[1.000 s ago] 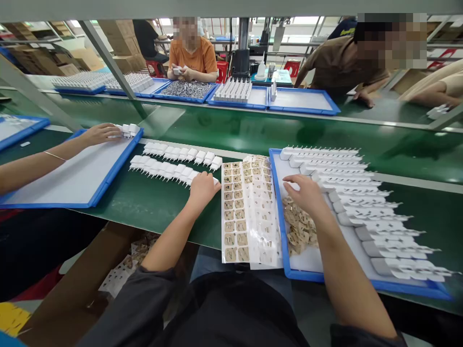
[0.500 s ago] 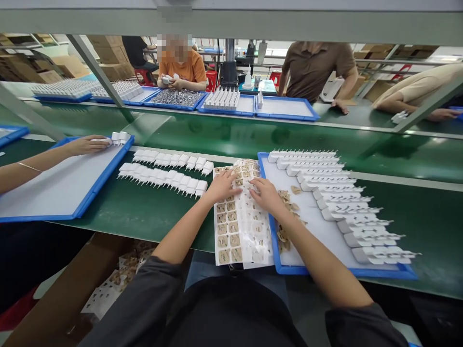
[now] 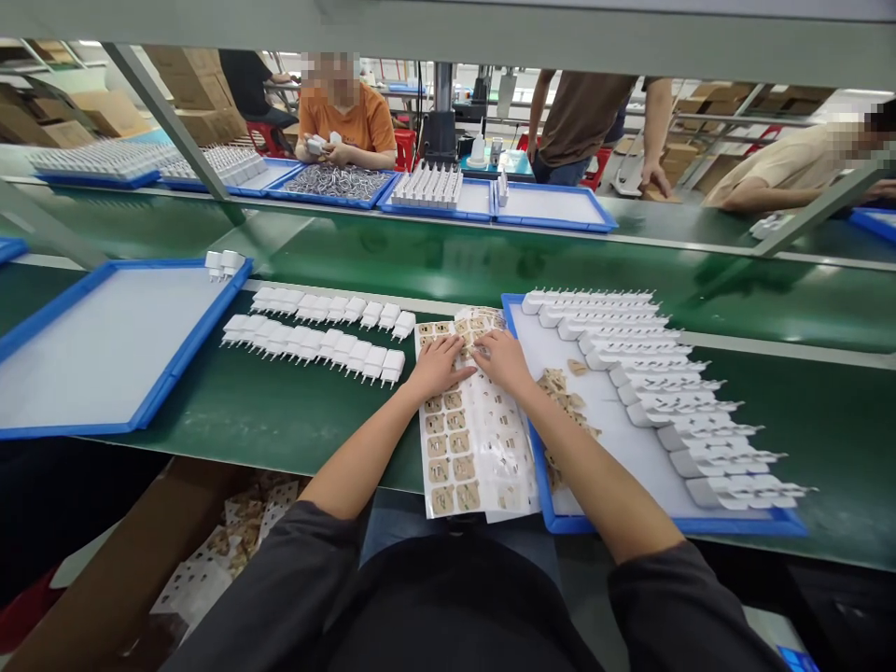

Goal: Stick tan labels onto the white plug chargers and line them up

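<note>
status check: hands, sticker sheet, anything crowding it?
Left hand and right hand both flat on the sticker sheet, fingers meeting near its top. Grip unclear. White plugs left, blue tray right, both close beside.

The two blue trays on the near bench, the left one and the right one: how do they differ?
The left tray holds only two white plugs at its far corner; the right tray carries staggered rows of plugs and loose tan labels. Both hands work beside the right tray. Both trays are blue-rimmed and white-floored.
</note>
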`<state>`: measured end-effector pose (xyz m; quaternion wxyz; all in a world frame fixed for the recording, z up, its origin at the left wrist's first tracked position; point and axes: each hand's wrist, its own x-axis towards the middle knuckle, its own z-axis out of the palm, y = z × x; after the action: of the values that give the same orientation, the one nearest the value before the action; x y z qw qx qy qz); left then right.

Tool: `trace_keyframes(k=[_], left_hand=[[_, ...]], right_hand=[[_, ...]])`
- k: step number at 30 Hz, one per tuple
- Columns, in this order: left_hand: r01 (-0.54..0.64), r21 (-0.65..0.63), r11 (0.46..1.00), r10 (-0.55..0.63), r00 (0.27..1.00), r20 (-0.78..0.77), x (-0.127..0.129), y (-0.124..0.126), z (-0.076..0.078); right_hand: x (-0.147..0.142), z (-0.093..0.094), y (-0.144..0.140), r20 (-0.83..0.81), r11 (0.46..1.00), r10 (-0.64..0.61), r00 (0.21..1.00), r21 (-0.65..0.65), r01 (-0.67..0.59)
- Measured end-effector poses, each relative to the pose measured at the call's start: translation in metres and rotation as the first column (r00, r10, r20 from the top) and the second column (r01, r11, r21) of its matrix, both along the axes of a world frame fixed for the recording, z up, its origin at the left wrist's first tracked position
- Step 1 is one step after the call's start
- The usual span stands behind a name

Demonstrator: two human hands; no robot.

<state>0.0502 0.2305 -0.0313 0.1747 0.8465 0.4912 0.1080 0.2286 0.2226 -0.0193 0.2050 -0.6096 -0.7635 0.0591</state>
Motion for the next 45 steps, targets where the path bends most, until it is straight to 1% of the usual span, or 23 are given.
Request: trace_keyframes(k=[3, 7, 9, 12, 14, 15, 18, 20, 23, 24, 26, 29, 31, 34, 36, 37, 39, 41, 43, 45], left_hand=[[0.000, 0.002, 1.000, -0.001, 1.000, 0.020, 0.000, -0.001, 0.001], [-0.003, -0.002, 1.000, 0.003, 0.999, 0.032, -0.001, -0.001, 0.001], [-0.003, -0.006, 1.000, 0.003, 0.999, 0.032, -0.001, -0.001, 0.001], [0.005, -0.009, 1.000, -0.005, 0.999, 0.036, -0.001, -0.001, 0.000], [0.007, -0.017, 1.000, -0.007, 0.999, 0.037, -0.002, 0.000, 0.000], [0.007, -0.021, 1.000, -0.006, 0.999, 0.039, -0.002, 0.000, 0.000], [0.001, -0.022, 1.000, 0.001, 0.998, 0.063, -0.004, 0.001, -0.001], [-0.004, -0.005, 1.000, 0.005, 0.995, 0.103, -0.005, 0.001, 0.000], [-0.005, 0.068, 0.998, -0.008, 0.981, 0.195, 0.001, 0.008, 0.006], [-0.004, 0.098, 0.995, -0.017, 0.977, 0.213, 0.007, 0.012, 0.011], [-0.002, 0.148, 0.989, -0.029, 0.977, 0.212, 0.026, 0.024, 0.024], [-0.006, 0.188, 0.982, -0.031, 0.981, 0.192, 0.071, 0.049, 0.046], [-0.007, 0.198, 0.980, -0.034, 0.978, 0.204, 0.106, 0.066, 0.057], [-0.008, 0.180, 0.984, -0.035, 0.971, 0.236, 0.151, 0.084, 0.064], [-0.014, 0.146, 0.989, -0.026, 0.963, 0.269, 0.170, 0.090, 0.063], [-0.021, 0.124, 0.992, -0.016, 0.957, 0.290, 0.175, 0.092, 0.062], [-0.039, 0.077, 0.996, 0.011, 0.939, 0.344, 0.177, 0.092, 0.061], [-0.050, 0.024, 0.998, 0.036, 0.910, 0.413, 0.167, 0.089, 0.061], [-0.044, -0.037, 0.998, 0.056, 0.873, 0.485, 0.148, 0.080, 0.063], [-0.022, -0.094, 0.995, 0.070, 0.836, 0.544, 0.123, 0.063, 0.064]], right_hand=[[-0.004, 0.001, 0.004, -0.022, 1.000, -0.022, 1.000, -0.003, 0.022], [-0.009, 0.003, 0.009, -0.069, 1.000, -0.007, 0.998, -0.004, 0.007], [-0.011, 0.006, 0.009, -0.109, 0.999, 0.038, 0.993, -0.009, -0.039], [-0.005, 0.012, 0.004, -0.197, 0.984, 0.167, 0.966, -0.026, -0.176], [0.006, 0.017, 0.000, -0.272, 0.970, 0.223, 0.936, -0.030, -0.240], [0.014, 0.019, -0.003, -0.311, 0.970, 0.222, 0.924, -0.026, -0.242], [0.042, 0.028, -0.015, -0.403, 0.983, 0.163, 0.901, -0.012, -0.183], [0.060, 0.035, -0.025, -0.467, 0.983, 0.125, 0.876, -0.065, -0.174], [0.076, 0.044, -0.042, -0.582, 0.954, 0.073, 0.810, -0.195, -0.227], [0.079, 0.047, -0.047, -0.610, 0.943, 0.065, 0.790, -0.220, -0.248], [0.081, 0.051, -0.054, -0.635, 0.933, 0.085, 0.768, -0.219, -0.285], [0.082, 0.052, -0.058, -0.638, 0.928, 0.149, 0.755, -0.173, -0.329], [0.084, 0.052, -0.059, -0.628, 0.927, 0.179, 0.757, -0.150, -0.344], [0.086, 0.050, -0.060, -0.608, 0.931, 0.207, 0.767, -0.119, -0.346], [0.087, 0.050, -0.060, -0.601, 0.935, 0.220, 0.768, -0.093, -0.341], [0.087, 0.051, -0.060, -0.601, 0.939, 0.221, 0.768, -0.081, -0.334], [0.088, 0.053, -0.061, -0.609, 0.950, 0.204, 0.767, -0.067, -0.305], [0.090, 0.056, -0.062, -0.625, 0.963, 0.166, 0.763, -0.062, -0.261], [0.090, 0.060, -0.065, -0.649, 0.973, 0.141, 0.747, -0.049, -0.226], [0.086, 0.066, -0.070, -0.689, 0.975, 0.147, 0.709, -0.019, -0.220]])
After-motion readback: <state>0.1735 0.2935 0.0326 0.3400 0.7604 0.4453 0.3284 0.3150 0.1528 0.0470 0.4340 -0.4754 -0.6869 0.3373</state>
